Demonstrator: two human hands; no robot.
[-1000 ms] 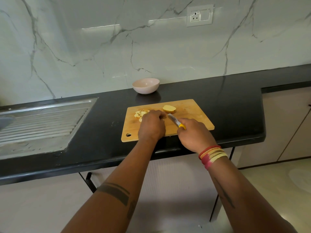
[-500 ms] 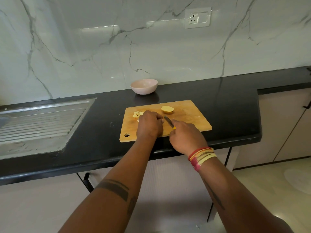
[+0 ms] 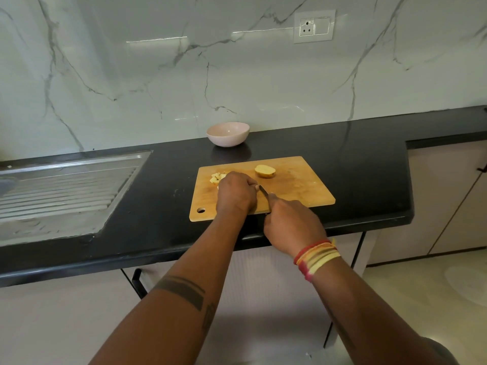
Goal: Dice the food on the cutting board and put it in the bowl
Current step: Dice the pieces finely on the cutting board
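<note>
A wooden cutting board (image 3: 297, 185) lies on the black counter. A half potato (image 3: 264, 171) sits cut side up near its far edge. Several pale diced pieces (image 3: 216, 177) lie at the far left of the board. My left hand (image 3: 235, 193) is curled over food on the board, and the piece under it is hidden. My right hand (image 3: 291, 225) grips a knife (image 3: 264, 192) whose dark blade points toward the left hand's fingertips. A pink bowl (image 3: 228, 134) stands behind the board by the wall, with nothing visible inside.
A steel sink drainboard (image 3: 60, 191) is set into the counter (image 3: 369, 164) at the left. A wall socket (image 3: 314, 26) sits on the marble backsplash. The counter's front edge runs just below the board, with cabinets under it.
My right hand has drawn back toward me with the knife, and its yellow handle is now hidden in the fist. The left hand stays on the food.
</note>
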